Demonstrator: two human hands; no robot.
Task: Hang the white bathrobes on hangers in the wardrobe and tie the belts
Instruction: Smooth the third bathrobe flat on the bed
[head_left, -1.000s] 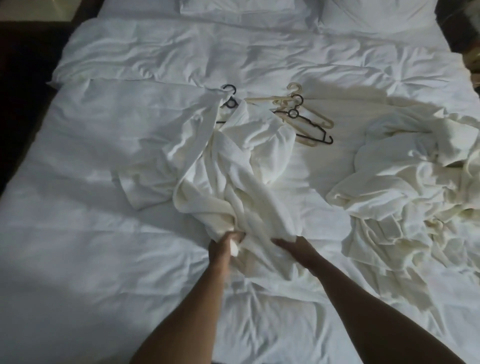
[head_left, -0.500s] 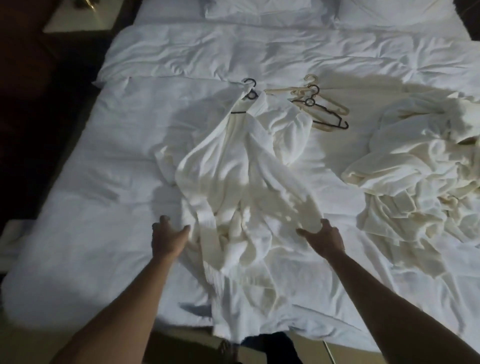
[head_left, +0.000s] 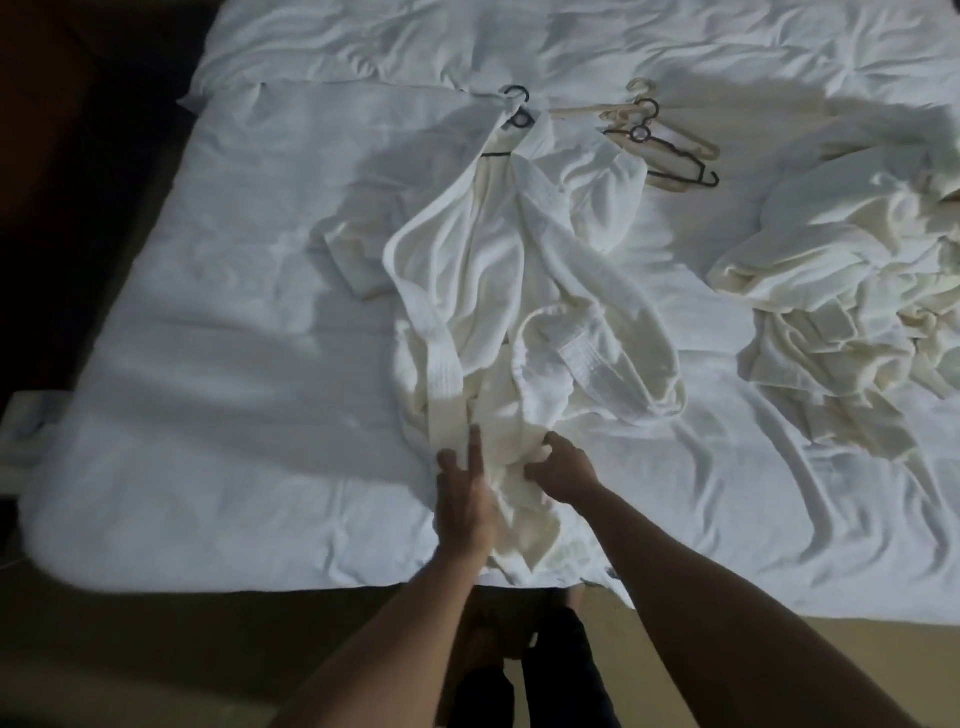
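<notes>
Head view, looking down on a bed (head_left: 218, 395) covered with a rumpled white duvet. A white bathrobe (head_left: 498, 260) lies stretched out along the middle of the bed, its collar at the far end on a black hanger (head_left: 517, 111), its hem trailing over the near edge of the bed. The robe is creased and partly open, with a thick folded lapel and a wide flat belt (head_left: 444, 364) running down its left side toward the near edge. The left hand (head_left: 465, 499) rests flat on the robe near the belt's lower end, fingers straight and slightly spread. The right hand (head_left: 558, 470) is just beside it, fingers curled into a bunch of the robe's cloth. Right of the robe's collar sits a small pile of spare hangers (head_left: 660, 140), black and cream, tangled so their number is unclear. Farther right on the bed is a heap of white cloth (head_left: 841, 291), cut off by the frame's edge; its shape is hard to read. The room is dim, and the floor below the bed is dark.
</notes>
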